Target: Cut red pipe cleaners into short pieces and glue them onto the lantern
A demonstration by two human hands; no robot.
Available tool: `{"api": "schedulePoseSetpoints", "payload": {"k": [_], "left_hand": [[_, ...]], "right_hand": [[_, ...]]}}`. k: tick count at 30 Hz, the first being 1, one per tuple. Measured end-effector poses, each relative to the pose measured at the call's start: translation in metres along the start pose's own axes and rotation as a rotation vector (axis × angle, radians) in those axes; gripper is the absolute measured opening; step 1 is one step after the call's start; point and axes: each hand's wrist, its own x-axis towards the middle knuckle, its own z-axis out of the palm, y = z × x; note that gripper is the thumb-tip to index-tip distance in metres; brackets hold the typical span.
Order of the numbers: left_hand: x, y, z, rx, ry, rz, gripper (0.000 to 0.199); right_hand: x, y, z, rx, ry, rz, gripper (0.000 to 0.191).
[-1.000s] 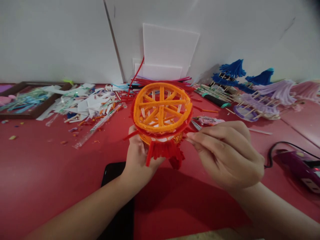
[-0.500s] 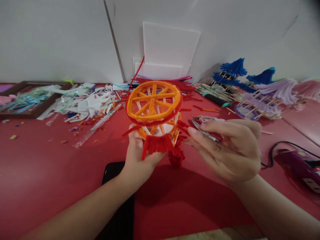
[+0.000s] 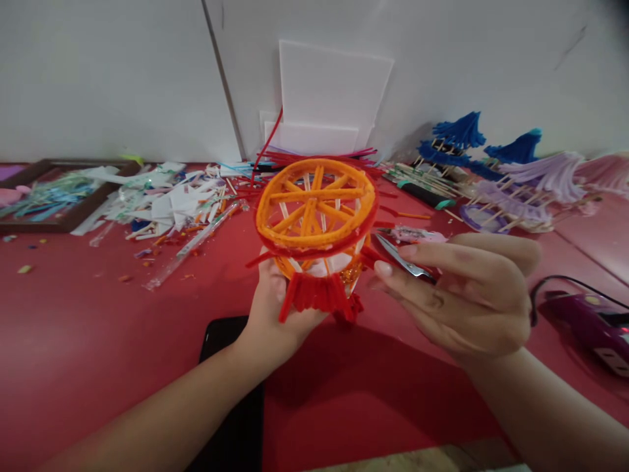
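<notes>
My left hand [image 3: 278, 305] is closed around the lower part of a lantern-like pipe cleaner frame [image 3: 314, 196]. Its top is an orange spoked ring edged in red, with pale sticks beneath it. A gathered red fringe [image 3: 317, 293] hangs at the front, and red strips stick out at the sides. To the right, my right hand [image 3: 472, 295] is close to a red side strip, with thumb and index fingertip apart and nothing visible between them. Behind those fingers a silver metal tool [image 3: 400, 257] appears to lie on the table, partly hidden.
A black phone [image 3: 230, 400] lies under my left forearm. Scraps [image 3: 171, 206] and a brown frame [image 3: 63, 226] are at the left. Blue and lilac pipe cleaner models [image 3: 531, 196] stand at the right back, a purple corded device [image 3: 584, 328] nearer. White boards [image 3: 334, 85] lean on the wall.
The pipe cleaner frame has shifted slightly right in my left hand. My right hand has moved a little right, and its thumb and index fingertip are farther apart.
</notes>
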Motion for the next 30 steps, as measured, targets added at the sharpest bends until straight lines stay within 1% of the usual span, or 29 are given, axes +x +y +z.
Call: {"api": "schedulePoseSetpoints", "payload": {"k": [5, 8, 11, 14, 16, 19, 22, 26, 30], "left_hand": [[-0.002, -0.001, 0.0, 0.016, 0.058, -0.026, 0.035], [-0.001, 0.0, 0.001, 0.062, 0.048, -0.024, 0.037], [0.0, 0.003, 0.001, 0.068, 0.043, -0.02, 0.034], [0.001, 0.004, 0.001, 0.077, 0.045, -0.024, 0.034], [0.001, 0.004, 0.001, 0.083, 0.052, -0.027, 0.037], [0.001, 0.003, 0.001, 0.089, 0.06, -0.023, 0.035], [-0.001, 0.002, 0.001, 0.088, 0.046, -0.032, 0.031], [-0.001, 0.003, 0.002, 0.017, 0.087, -0.073, 0.04], [0.001, 0.004, 0.003, -0.012, 0.041, -0.092, 0.046]], "right_hand": [[0.0, 0.0, -0.003, -0.001, -0.059, 0.024, 0.02], [0.001, -0.001, -0.004, 0.005, -0.058, 0.021, 0.021], [0.002, -0.003, -0.005, -0.007, -0.073, 0.028, 0.021], [0.002, -0.005, -0.006, -0.026, -0.037, 0.04, 0.017], [0.002, -0.005, -0.006, -0.032, -0.013, 0.051, 0.019], [0.002, -0.005, -0.007, -0.018, -0.024, 0.066, 0.024], [0.004, -0.006, -0.01, -0.008, -0.052, 0.069, 0.02], [0.005, -0.008, -0.011, 0.001, -0.077, 0.084, 0.017], [0.004, -0.011, -0.009, -0.002, -0.066, 0.155, 0.016]]}}
